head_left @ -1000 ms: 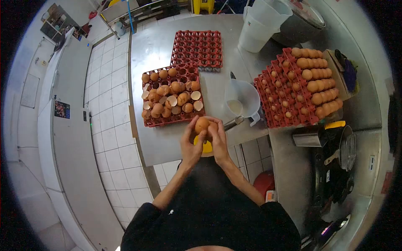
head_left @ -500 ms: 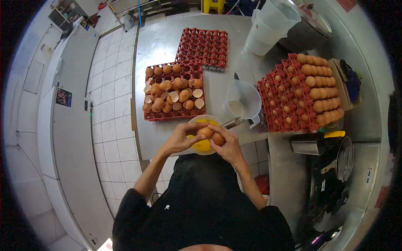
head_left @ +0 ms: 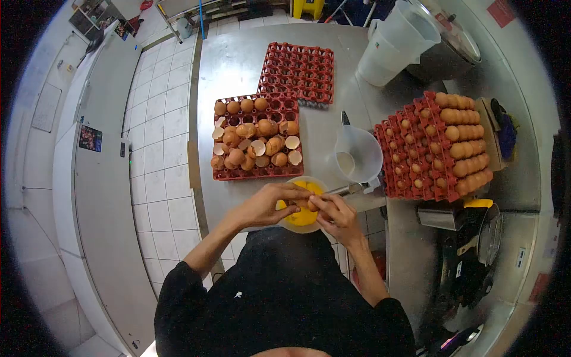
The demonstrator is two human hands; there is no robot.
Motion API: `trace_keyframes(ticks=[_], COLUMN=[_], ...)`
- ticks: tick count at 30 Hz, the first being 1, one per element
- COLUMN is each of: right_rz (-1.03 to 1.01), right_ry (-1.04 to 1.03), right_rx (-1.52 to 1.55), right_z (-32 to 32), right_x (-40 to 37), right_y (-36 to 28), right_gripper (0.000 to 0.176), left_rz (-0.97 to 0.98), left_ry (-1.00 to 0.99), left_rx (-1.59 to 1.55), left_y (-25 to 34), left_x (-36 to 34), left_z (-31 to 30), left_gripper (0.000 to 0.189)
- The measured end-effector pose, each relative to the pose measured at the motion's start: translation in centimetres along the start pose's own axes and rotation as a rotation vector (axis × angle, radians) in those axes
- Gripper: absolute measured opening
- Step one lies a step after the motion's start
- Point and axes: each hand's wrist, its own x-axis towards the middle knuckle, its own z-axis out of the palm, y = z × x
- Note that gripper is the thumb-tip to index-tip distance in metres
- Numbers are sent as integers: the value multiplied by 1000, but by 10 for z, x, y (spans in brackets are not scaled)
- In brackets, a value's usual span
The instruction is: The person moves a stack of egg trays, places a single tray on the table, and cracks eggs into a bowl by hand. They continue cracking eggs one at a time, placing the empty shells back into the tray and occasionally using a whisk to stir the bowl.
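Over a bowl (head_left: 301, 228) of yellow egg, my left hand (head_left: 267, 204) and my right hand (head_left: 339, 215) meet, their fingers closed round brown egg (head_left: 304, 204) pieces. The fingers partly cover these, so whether they are one egg or two cannot be told. A metal handle (head_left: 343, 190) rests across the bowl's right side. Behind my left hand, a red tray (head_left: 256, 172) holds several cracked shells (head_left: 257, 147) and a row of whole-looking eggs (head_left: 247, 106). A clear jug (head_left: 359, 154) stands right of the bowl.
An empty-looking red tray stack (head_left: 297, 71) lies at the back. Tilted trays full of eggs (head_left: 437, 146) stand at the right, with tall plastic jugs (head_left: 395, 47) and a large pot (head_left: 452, 56) behind. A metal container (head_left: 440, 215) and a strainer (head_left: 491, 235) are at the lower right.
The view has shifted a little. The brown egg between my hands is now more covered by my fingers and looks opened or broken, lower over the bowl.
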Motion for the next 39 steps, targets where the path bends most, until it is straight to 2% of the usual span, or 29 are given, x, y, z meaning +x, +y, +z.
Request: trace_keyframes(ticks=[4, 7, 11, 13, 14, 16, 17, 19, 20, 21, 23, 24, 26, 29, 30, 33, 35, 36, 37, 38, 39], right_rz=[-43, 49, 131, 286, 275, 405, 390, 461, 502, 497, 513, 510, 457, 444, 449, 464, 529, 522, 509, 494, 494], right_ry=[-51, -41, 91, 177, 175, 71, 74, 24, 45, 48, 99, 104, 104, 128, 128, 143, 223, 226, 278, 334, 354], right_rx=[-150, -49, 31, 113, 104, -88, -98, -167, -146, -155, -118, -126, -126, -107, -98, 20, 229, 236, 416, 597, 603], right_z=[0, 2, 33, 50, 61, 84, 87, 91, 92, 89, 82, 78, 69, 60, 59, 58, 61, 67, 75, 77, 70], right_x=[12, 40, 102, 135, 142, 153, 156, 154, 152, 151, 145, 142, 139, 135, 132, 131, 128, 122, 112, 105, 100], right_y=[-5, -19, -16, -1, 17, 57, 63, 69, 71, 69, 61, 57, 50, 41, 36, 18, 1, 0, 3, 5, -3], right_gripper=[63, 61, 56, 54, 54, 49, 49, 51, 52, 52, 54, 54, 51, 44, 44, 40, 36, 36, 34, 32, 32], left_rz=[1, 0, 19, -104, -94, -119, -109, 39, 129, 72, 69, 77, -291, -288, -229, -253, -286, -307, -305, -326, -342], left_ry=[-30, -10, 254, 344, 354, 313, 329, 326, 387, 408, 483, 490, -5, -58, -2, 0, 56, 103, 102, 228, 340], left_rx=[-61, -99, 94, -110, -111, 505, 508, 690, 618, 695, 890, 888, 884, 841, 859, 894, 834, 763, 773, 566, 356], left_y=[-9, -15, -37, -55, -71, -109, -120, -135, -143, -141, -192, -201, -207, -203, -193, -199, -198, -194, -191, -171, -150], left_x=[-1, 0, 22, 43, 53, 71, 78, 96, 105, 112, 132, 137, 149, 157, 153, 154, 151, 151, 148, 140, 131], left_z=[-12, -28, -59, -70, -73, -77, -84, -105, -121, -139, -159, -167, -181, -185, -183, -182, -182, -182, -182, -181, -178], left_gripper=[46, 46, 50, 52, 52, 41, 41, 29, 20, 22, 22, 22, 25, 26, 28, 32, 34, 36, 36, 38, 41])
